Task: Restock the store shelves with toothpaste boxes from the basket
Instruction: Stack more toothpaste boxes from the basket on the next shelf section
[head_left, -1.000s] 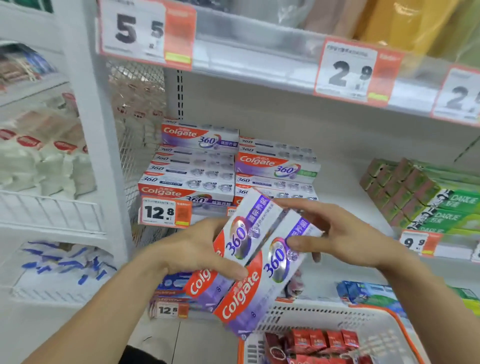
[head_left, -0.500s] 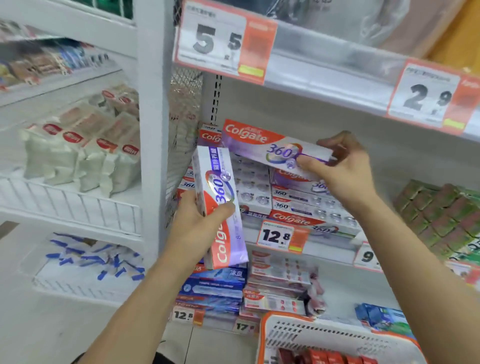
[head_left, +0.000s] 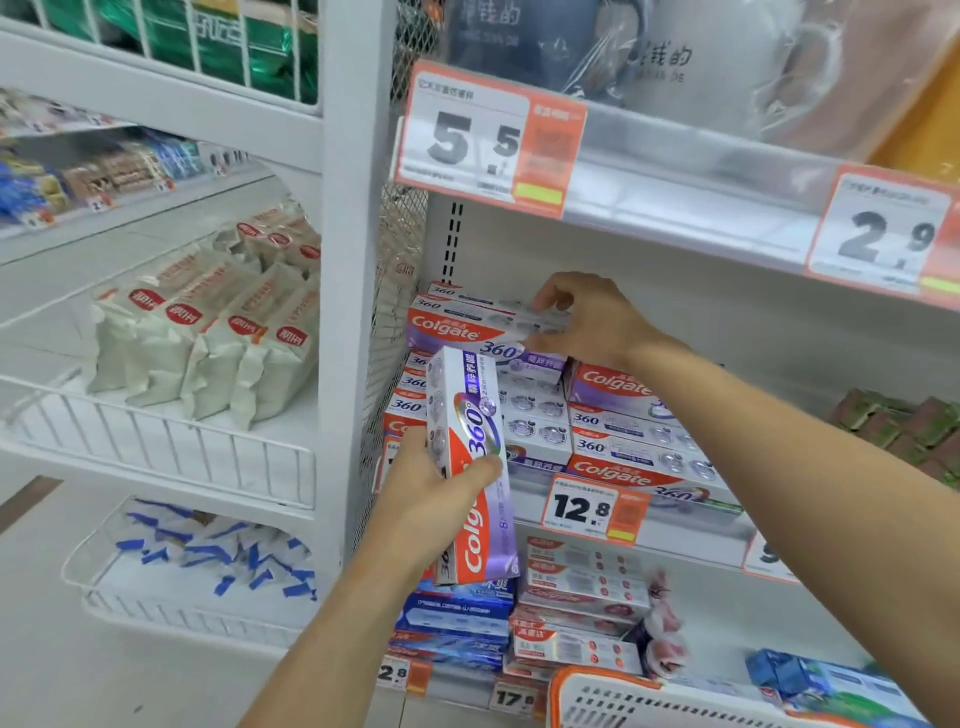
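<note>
Store shelf (head_left: 675, 545), right hand (head_left: 587, 322) now setting box (head_left: 467, 325) atop stack (head_left: 540, 415)

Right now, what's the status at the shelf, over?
Right hand setting a toothpaste box on the left stack. Left hand grips a second box, upright. Nothing in the way.

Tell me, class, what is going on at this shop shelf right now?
A person is stocking toothpaste. The right hand sets a toothpaste box flat on top of the left stack on the shelf, fingers pinching its end. The left hand grips a second box upright in front of the stacks, waiting. The basket shows at the bottom edge.
</note>
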